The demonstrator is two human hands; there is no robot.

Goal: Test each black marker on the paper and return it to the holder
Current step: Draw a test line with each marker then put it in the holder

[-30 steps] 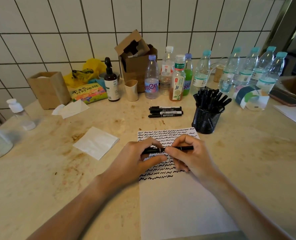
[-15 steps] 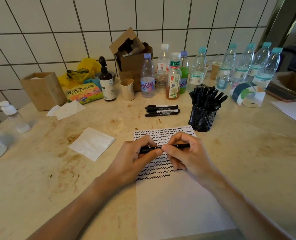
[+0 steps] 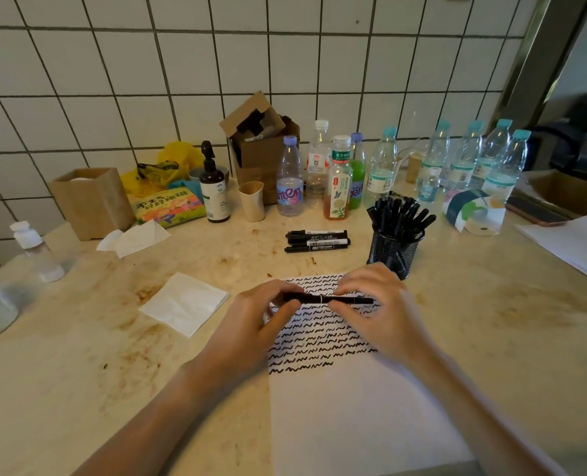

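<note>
Above the paper (image 3: 354, 424), we found our left hand (image 3: 251, 324) and right hand (image 3: 378, 310) both gripping one level marker (image 3: 314, 299).

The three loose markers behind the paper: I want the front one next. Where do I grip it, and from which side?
Judging by its pose, grip the front marker mid-barrel, from above and the near side. It lies flat, crosswise, touching the others behind, so only its top and near side are free. The holder stands right of it, so a reach from the left looks easier.
</note>
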